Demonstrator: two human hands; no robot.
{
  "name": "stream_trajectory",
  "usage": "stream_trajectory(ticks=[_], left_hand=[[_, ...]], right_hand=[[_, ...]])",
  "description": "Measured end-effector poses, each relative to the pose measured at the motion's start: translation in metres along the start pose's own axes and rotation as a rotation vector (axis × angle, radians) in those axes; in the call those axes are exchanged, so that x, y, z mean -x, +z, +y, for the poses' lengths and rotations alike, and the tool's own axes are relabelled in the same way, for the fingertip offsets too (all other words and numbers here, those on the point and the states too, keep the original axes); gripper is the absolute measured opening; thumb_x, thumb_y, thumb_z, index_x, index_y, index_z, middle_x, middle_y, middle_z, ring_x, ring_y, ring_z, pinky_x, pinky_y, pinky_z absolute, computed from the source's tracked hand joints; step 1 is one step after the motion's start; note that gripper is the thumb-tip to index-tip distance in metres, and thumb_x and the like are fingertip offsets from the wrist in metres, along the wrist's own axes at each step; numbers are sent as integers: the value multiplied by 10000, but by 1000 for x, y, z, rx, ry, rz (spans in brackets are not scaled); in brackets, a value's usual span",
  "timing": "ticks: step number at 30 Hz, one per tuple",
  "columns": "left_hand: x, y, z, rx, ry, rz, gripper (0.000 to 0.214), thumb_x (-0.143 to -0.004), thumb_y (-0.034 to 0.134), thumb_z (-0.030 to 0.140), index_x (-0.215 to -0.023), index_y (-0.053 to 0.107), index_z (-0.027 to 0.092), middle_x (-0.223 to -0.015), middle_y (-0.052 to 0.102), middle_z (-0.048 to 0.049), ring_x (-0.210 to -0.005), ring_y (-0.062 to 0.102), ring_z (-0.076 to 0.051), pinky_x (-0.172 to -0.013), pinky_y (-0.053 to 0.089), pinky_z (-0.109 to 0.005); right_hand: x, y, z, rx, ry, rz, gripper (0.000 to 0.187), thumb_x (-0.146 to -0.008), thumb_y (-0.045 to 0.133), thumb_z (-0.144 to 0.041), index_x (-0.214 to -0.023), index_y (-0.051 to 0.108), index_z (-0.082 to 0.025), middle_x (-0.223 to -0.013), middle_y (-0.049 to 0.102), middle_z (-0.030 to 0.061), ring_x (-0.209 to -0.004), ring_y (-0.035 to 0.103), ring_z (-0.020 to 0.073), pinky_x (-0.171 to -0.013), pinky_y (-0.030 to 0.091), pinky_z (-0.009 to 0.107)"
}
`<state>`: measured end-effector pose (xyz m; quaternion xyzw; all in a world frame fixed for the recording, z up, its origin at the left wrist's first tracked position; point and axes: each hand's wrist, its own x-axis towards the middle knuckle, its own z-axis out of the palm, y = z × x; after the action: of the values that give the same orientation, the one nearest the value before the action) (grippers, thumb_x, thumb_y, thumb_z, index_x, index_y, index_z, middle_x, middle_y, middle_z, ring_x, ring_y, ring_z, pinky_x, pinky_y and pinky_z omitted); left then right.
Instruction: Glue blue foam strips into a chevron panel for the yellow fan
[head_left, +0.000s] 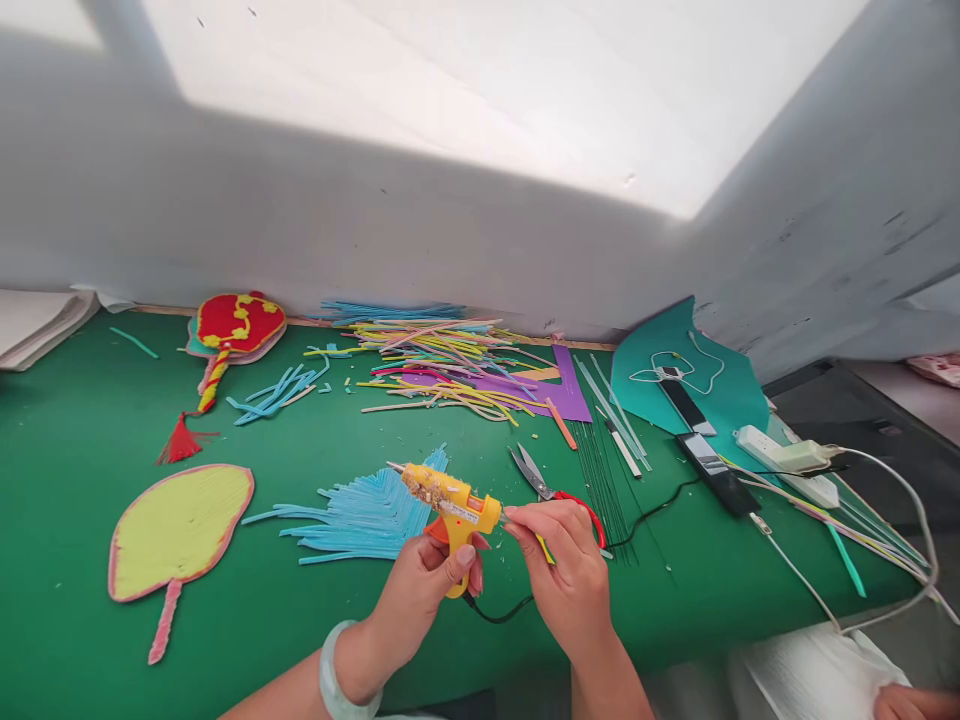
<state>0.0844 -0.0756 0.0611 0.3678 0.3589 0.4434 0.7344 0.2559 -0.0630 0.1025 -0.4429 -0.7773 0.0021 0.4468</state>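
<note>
A yellow hot glue gun (442, 492) is in my left hand (431, 580), its fingers wrapped round the handle and its nozzle pointing left. My right hand (566, 560) pinches a glue stick (505, 516) at the gun's rear; only a short bit of it shows. Below and behind the gun lies a leaf-like piece of blue pipe cleaners (360, 515), laid in slanting rows with loose ends at the left. Red-handled scissors (540, 478) lie open just beyond my right hand, which partly covers their handles.
A yellow fan shape (180, 535) and a red fan with tassel (240, 325) lie left. Pipe cleaners (442, 350) are heaped by the wall. Clear glue sticks (611, 400), phones (720, 475), a power strip (787, 465) and cables are right. Another person's hand (915, 702) shows lower right.
</note>
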Motion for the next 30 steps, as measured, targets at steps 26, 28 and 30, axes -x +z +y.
stream_trajectory(ticks=[26,28,30], left_hand=[[-21,4,-4,57,-11,234,618,-685,747,665,-993,670,135,-772,698,-50,-678,581,-161,-696,455,-295],[-21,4,-5,48,-12,230,635,-678,746,676,-998,674,133,-764,698,-54,-673,583,-164,-686,455,-294],[-20,4,-7,34,-13,231,627,-683,738,683,-981,683,133,-759,698,-58,-675,589,-167,-679,453,-290]], right_hand=[[41,52,-14,-378,769,-94,395,-997,412,-526,-1083,655,-226,-1069,708,88,-979,678,206,-801,554,311],[38,53,-13,-494,872,-124,476,-975,404,-595,-1136,642,-215,-1156,695,113,-1056,665,226,-866,551,338],[35,53,-12,-586,936,-129,530,-950,416,-645,-1158,630,-207,-1195,686,127,-1101,653,237,-901,546,352]])
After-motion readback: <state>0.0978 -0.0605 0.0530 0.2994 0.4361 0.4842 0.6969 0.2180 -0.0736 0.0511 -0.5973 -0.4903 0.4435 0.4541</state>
